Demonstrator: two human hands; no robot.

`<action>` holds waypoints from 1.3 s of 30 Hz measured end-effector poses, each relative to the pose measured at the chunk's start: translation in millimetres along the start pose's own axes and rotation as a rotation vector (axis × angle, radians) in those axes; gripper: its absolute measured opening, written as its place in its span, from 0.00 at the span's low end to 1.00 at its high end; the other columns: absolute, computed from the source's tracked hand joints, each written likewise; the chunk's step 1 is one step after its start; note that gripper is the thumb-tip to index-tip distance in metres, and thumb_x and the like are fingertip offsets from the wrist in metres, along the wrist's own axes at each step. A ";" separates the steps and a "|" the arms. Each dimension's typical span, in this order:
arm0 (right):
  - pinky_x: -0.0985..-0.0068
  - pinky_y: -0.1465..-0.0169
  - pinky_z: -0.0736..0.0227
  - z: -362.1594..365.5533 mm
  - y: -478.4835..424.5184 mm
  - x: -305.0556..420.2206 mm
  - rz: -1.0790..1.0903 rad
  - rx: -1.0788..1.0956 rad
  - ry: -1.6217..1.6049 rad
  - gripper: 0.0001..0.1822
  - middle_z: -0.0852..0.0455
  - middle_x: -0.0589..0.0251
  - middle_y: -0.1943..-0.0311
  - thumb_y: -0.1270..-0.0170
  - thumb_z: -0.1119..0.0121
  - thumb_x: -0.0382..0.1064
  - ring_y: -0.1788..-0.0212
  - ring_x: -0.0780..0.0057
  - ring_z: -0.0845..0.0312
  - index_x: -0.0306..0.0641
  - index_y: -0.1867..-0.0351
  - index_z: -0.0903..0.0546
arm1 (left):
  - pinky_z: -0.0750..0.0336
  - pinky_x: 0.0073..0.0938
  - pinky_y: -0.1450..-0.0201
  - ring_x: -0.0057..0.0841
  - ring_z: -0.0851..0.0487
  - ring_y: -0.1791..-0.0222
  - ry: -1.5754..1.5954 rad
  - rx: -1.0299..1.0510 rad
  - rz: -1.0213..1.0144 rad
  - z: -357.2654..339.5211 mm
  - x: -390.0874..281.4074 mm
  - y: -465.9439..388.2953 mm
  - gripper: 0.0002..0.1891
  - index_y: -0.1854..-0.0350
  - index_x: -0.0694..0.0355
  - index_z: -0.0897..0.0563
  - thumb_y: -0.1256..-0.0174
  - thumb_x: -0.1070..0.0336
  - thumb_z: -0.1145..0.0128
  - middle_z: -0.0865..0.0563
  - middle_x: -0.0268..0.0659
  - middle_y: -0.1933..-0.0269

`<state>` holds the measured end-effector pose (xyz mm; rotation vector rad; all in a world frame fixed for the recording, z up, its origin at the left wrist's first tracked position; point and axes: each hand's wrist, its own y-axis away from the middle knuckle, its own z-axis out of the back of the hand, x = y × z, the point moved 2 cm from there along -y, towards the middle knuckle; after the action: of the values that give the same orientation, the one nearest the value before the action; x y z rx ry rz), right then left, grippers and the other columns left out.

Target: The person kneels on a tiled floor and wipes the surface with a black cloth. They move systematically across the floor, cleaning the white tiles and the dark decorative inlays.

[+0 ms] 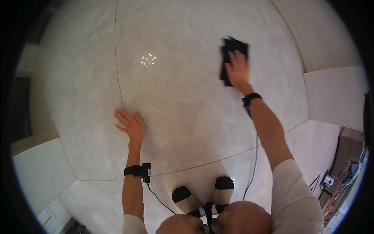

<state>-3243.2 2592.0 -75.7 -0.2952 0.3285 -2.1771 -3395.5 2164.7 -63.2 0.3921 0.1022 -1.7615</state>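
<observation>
My right hand (pixel 239 69) lies palm down on a folded black cloth (pixel 229 79), holding it down against the pale stone-look tiled floor (pixel 175 96). Hand and cloth are both slightly blurred, and the fingers hide part of the cloth. Lower and to the left, my left hand (pixel 131 124) is palm down with its fingers spread and nothing in it. It appears to rest on the floor beside a dark tile joint. A black strap with a small device (pixel 141 171) circles my left wrist, and another black strap (pixel 252 99) is around my right.
Thin cables (pixel 254 169) run from the wrist devices towards my body. My black-toed feet (pixel 224 183) and bare knees are below. White wall corners stand at the left (pixel 41 166) and right (pixel 336 93). Clothes or fabrics (pixel 352 175) and a small white device (pixel 329 180) are at far right.
</observation>
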 end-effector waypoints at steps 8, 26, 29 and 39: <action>0.44 0.30 0.58 85.6 324.7 -241.5 -0.420 0.341 0.596 0.24 0.51 0.41 0.28 0.34 0.56 0.41 0.29 0.37 0.57 0.41 0.37 0.33 | 0.80 0.59 0.32 0.44 0.80 0.26 0.055 0.256 0.049 -27.9 4.2 9.7 0.47 0.30 0.77 0.66 0.30 0.39 0.62 0.71 0.56 0.26; 0.33 0.36 0.54 64.1 328.3 -332.2 -0.888 0.016 0.465 0.33 0.51 0.57 0.26 0.28 0.65 0.59 0.27 0.49 0.55 0.50 0.26 0.48 | 0.78 0.61 0.33 0.51 0.81 0.27 -0.170 0.369 0.060 -58.6 15.4 21.3 0.53 0.31 0.78 0.70 0.33 0.36 0.57 0.74 0.58 0.27; 0.33 0.34 0.62 33.6 177.8 -306.5 -0.955 0.233 0.302 0.34 0.57 0.56 0.25 0.28 0.66 0.59 0.24 0.51 0.66 0.49 0.26 0.52 | 0.77 0.60 0.32 0.51 0.80 0.27 -0.115 0.387 0.071 -45.9 17.9 26.4 0.52 0.31 0.77 0.70 0.32 0.38 0.57 0.73 0.57 0.27; 0.40 0.31 0.63 -74.8 -160.5 71.4 -0.028 0.188 0.010 0.34 0.49 0.55 0.26 0.33 0.58 0.56 0.25 0.50 0.58 0.43 0.29 0.41 | 0.73 0.59 0.31 0.51 0.71 0.25 -0.049 0.272 0.129 -39.9 6.3 26.9 0.42 0.29 0.75 0.60 0.31 0.48 0.57 0.63 0.57 0.26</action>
<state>-3429.0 2635.1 -84.9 -0.1848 0.1242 -2.2189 -3362.4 2163.8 -98.8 0.5396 -0.1953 -1.6594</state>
